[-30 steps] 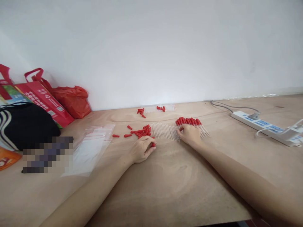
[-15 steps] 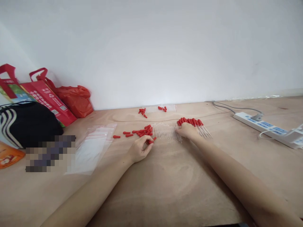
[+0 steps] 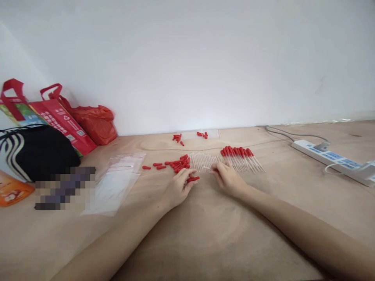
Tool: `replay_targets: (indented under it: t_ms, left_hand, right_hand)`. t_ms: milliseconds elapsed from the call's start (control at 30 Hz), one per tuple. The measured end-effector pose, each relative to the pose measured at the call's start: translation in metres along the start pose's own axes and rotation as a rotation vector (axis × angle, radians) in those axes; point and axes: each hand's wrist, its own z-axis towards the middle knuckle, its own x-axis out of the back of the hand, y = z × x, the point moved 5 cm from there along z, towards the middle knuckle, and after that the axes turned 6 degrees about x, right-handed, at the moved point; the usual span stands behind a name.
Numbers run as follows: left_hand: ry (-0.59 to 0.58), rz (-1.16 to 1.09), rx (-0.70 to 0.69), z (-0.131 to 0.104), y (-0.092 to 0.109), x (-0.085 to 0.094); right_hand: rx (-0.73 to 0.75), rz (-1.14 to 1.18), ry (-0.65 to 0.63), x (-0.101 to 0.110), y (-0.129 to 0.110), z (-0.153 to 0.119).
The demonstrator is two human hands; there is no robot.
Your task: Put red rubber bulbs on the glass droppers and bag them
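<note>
My left hand (image 3: 180,187) pinches a red rubber bulb (image 3: 193,179) between its fingertips, just in front of a pile of red bulbs (image 3: 180,164). To its right, my right hand (image 3: 227,177) has its fingers closed on a thin clear tube (image 3: 206,168), whose end points left toward the held bulb; the two do not touch. Behind my hands lies a row of clear tubes (image 3: 200,160) without bulbs. Beside them at the right, a row of tubes with red bulbs on their ends (image 3: 238,156) fans across the wooden table (image 3: 216,242).
Flat clear zip bags (image 3: 117,183) lie at the left, near red bags (image 3: 64,121) and a black bag (image 3: 43,152). Another clear bag (image 3: 187,134) with red bulbs is at the back. A white power strip (image 3: 331,158) with cables stands at the right.
My right hand has moved left and nearer, away from the tubes, with a tube now in its fingers. My left hand has shifted slightly right, and its bulb now sticks out toward the right.
</note>
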Motion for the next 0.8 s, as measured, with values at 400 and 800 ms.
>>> replay_targets:
  t_ms: [400,800]
  left_hand:
    - [0.044,0.101,-0.13,0.002,0.009,0.001]
    - [-0.041,0.205,-0.111,0.003,0.013,0.0]
  right_hand:
    - [0.075,0.042,-0.04,-0.005,-0.017,-0.01]
    - [0.154,0.04,-0.076,-0.006,-0.022,-0.011]
